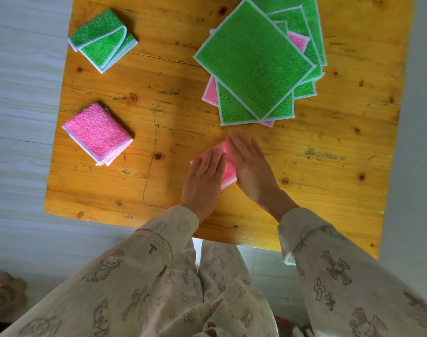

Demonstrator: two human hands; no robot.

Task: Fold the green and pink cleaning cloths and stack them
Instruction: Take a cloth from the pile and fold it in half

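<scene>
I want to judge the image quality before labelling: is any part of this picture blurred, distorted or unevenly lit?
Head view: wide-angle lens bows the table's edges; both hands, left and right, look slightly soft on the pink cloth; light is soft, with faint shadows beside the folded pink stack.

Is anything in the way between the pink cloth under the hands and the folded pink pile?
Nothing visible. Only bare wooden table lies between the pink cloth under both hands and the folded pink pile to its left.

Both hands cover most of the pink cloth (228,164); the top edge crops the unfolded pile (256,62).
</scene>
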